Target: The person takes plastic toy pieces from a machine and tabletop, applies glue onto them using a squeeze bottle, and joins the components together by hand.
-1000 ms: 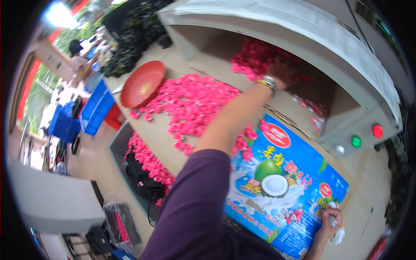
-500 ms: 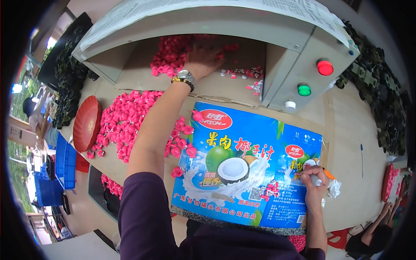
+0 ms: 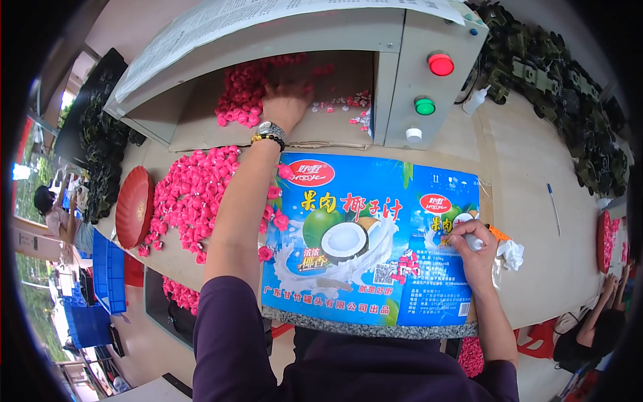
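My left hand, with a watch and beaded bracelet at the wrist, reaches under a grey metal housing. Its fingers look stretched out over a heap of small bright pink pieces; their tips are dim. On a blue printed cardboard sheet, my right hand is closed around a small white bottle, mostly hidden by the fingers. A few pink and white bits lie left of that hand. A larger spread of pink pieces lies beside my left forearm.
A red scalloped plate stands at the table's left. Red and green buttons sit on the housing. Crumpled white tissue and a pen lie right. Dark green parts pile up at the far right; blue bins stand left.
The view has shifted, so the housing and sheet appear further left. My left hand remains under the housing at the pink heap. My right hand still holds the white bottle over the sheet.
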`<state>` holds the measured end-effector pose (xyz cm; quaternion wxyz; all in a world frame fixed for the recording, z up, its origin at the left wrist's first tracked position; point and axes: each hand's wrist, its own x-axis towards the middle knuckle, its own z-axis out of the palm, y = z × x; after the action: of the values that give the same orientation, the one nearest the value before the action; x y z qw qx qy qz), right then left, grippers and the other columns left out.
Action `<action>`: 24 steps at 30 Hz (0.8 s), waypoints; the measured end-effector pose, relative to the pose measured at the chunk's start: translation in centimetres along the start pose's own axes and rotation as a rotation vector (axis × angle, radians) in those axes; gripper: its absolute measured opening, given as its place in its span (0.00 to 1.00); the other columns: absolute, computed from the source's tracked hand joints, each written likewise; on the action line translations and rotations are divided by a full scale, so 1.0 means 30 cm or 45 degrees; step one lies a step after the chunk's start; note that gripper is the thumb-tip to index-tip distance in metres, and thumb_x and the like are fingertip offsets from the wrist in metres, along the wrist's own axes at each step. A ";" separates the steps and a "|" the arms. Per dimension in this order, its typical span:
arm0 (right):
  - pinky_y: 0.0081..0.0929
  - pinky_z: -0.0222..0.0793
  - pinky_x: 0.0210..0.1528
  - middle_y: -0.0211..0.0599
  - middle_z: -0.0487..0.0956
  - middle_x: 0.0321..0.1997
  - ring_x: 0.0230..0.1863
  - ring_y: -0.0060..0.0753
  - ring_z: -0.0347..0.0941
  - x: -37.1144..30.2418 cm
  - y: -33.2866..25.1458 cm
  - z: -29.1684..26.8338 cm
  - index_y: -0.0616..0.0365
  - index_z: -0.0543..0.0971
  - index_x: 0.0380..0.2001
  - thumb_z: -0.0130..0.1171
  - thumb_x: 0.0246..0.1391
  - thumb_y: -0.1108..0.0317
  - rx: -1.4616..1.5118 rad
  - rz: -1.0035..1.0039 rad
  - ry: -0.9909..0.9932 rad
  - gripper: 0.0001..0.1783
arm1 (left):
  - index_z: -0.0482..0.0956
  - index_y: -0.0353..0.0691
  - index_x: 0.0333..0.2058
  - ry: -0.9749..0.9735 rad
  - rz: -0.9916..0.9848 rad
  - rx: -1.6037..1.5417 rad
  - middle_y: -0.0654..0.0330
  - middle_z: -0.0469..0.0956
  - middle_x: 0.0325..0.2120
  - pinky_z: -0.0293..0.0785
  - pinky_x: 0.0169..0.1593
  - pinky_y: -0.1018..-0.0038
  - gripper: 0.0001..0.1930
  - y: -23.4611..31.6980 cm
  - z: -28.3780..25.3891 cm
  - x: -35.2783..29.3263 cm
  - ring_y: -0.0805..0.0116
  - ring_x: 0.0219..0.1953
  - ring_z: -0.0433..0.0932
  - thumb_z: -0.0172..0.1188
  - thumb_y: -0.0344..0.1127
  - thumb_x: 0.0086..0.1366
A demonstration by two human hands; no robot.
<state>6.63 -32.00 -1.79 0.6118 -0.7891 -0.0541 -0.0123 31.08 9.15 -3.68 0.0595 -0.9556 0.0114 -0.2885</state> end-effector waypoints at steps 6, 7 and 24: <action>0.19 0.69 0.37 0.32 0.79 0.29 0.32 0.22 0.75 -0.001 -0.010 0.003 0.63 0.76 0.27 0.61 0.48 0.81 -0.009 -0.052 0.007 0.04 | 0.78 0.55 0.44 0.002 -0.148 -0.157 0.51 0.76 0.41 0.78 0.36 0.52 0.17 0.041 -0.064 -0.032 0.38 0.41 0.75 0.53 0.53 0.60; 0.19 0.69 0.36 0.31 0.79 0.29 0.32 0.21 0.75 -0.002 0.004 -0.001 0.63 0.76 0.27 0.62 0.48 0.80 -0.019 -0.059 0.014 0.04 | 0.79 0.54 0.44 -0.008 -0.212 -0.163 0.50 0.76 0.41 0.78 0.37 0.53 0.17 0.069 -0.091 -0.040 0.39 0.40 0.76 0.55 0.53 0.60; 0.18 0.66 0.37 0.27 0.76 0.29 0.32 0.18 0.72 -0.015 0.011 0.003 0.62 0.77 0.27 0.62 0.48 0.78 -0.008 -0.100 0.009 0.03 | 0.76 0.50 0.42 -0.065 -0.484 -0.225 0.53 0.73 0.42 0.75 0.38 0.51 0.14 0.281 -0.299 -0.221 0.42 0.43 0.73 0.57 0.48 0.60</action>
<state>6.21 -32.03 -2.16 0.6085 -0.7882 -0.0828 -0.0392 20.70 0.21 -0.92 -0.0799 -0.9490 -0.1454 -0.2682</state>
